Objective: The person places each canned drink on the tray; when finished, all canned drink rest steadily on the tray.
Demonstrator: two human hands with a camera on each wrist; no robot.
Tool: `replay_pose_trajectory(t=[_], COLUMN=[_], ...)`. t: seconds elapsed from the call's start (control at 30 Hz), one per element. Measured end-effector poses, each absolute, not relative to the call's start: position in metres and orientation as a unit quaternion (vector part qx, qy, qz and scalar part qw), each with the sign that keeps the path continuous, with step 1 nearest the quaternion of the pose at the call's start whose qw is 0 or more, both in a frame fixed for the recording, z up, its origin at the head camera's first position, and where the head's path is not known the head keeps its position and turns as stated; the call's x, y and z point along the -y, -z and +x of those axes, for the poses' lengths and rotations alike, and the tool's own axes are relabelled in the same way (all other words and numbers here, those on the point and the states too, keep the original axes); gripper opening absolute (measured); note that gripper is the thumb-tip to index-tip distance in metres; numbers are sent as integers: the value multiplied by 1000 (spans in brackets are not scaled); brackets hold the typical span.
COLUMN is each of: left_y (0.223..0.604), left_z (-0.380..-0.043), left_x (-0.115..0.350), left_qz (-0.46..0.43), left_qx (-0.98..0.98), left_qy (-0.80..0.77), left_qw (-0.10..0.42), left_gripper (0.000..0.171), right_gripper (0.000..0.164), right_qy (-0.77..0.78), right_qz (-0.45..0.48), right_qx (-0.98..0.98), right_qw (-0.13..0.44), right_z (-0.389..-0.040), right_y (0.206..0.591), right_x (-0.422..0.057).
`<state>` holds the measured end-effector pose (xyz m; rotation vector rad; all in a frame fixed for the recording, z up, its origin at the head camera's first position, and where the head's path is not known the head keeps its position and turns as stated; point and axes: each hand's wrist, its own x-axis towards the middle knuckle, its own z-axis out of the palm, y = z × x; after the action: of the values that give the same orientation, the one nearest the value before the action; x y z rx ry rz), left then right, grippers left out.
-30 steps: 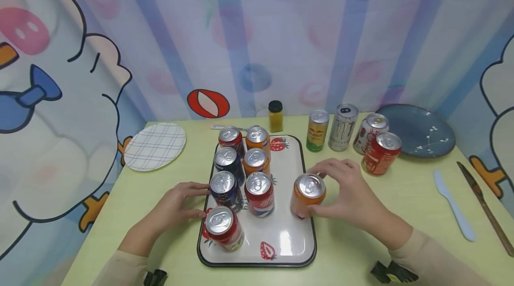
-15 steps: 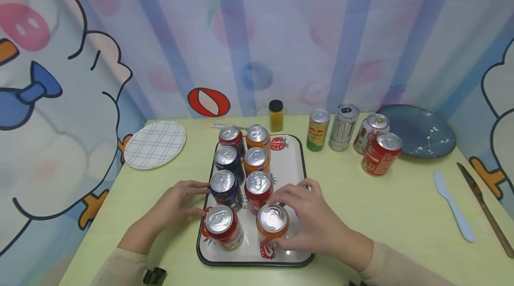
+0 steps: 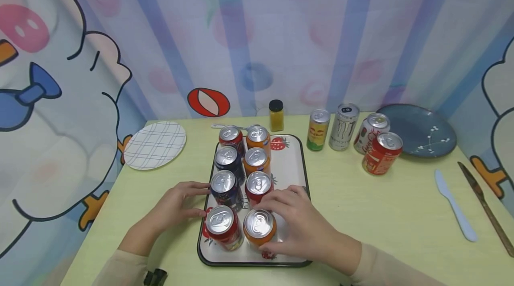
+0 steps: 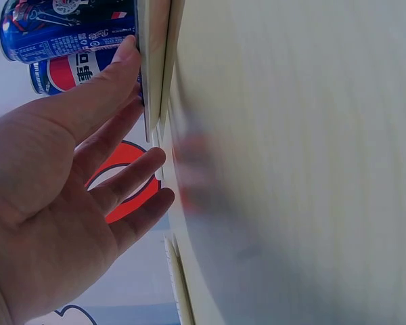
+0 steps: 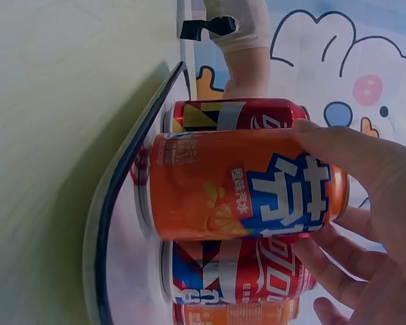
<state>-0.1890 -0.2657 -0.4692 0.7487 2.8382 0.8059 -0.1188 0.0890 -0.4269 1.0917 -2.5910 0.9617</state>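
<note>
On your left, toward the far side, a checked plate [image 3: 155, 145] lies on the worktop [image 3: 345, 208]. Your left hand [image 3: 176, 203] is relaxed, fingers loosely spread, thumb at the left edge of the tray [image 3: 290, 159]. A red can [image 3: 225, 228] stands at the tray's near left; just right of it, your right hand [image 3: 299, 228] grips the upright orange can [image 3: 259, 225] over the tray's near end. Farther right are a dark plate [image 3: 419, 127], a pale knife [image 3: 456, 211] and a brown-handled knife [image 3: 484, 203].
</note>
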Motion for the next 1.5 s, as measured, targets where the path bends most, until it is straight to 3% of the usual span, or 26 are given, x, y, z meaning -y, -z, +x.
replay_pose_trajectory(t=[0.17, 0.3, 0.67, 0.87, 1.03, 1.33, 1.5], left_y=[470, 470, 468, 467, 466, 469, 469], left_z=[-190, -190, -188, -187, -187, -189, -189], left_x=[266, 265, 265, 265, 265, 266, 266], left_qz=[245, 248, 243, 243, 244, 238, 237], left_qx=[-931, -931, -932, -932, -932, -934, -934], left_qy=[-264, -262, -263, -262, -263, -262, -261], left_qw=[54, 54, 51, 50, 42, 50, 55], left_gripper=[53, 53, 53, 54, 54, 54, 54], right_gripper=[70, 66, 56, 58, 64, 79, 78], right_qy=[-347, -364, -308, -271, -276, -296, -292], right_qz=[351, 330, 235, 178, 122, 19, 2], right_qx=[867, 866, 885, 901, 912, 935, 943], right_qw=[72, 96, 258, 290, 278, 195, 161], right_z=[-120, -123, -170, -188, -196, -204, -206], right_y=[430, 430, 432, 430, 430, 435, 436], right_x=[-102, -123, -215, -268, -298, -323, -325])
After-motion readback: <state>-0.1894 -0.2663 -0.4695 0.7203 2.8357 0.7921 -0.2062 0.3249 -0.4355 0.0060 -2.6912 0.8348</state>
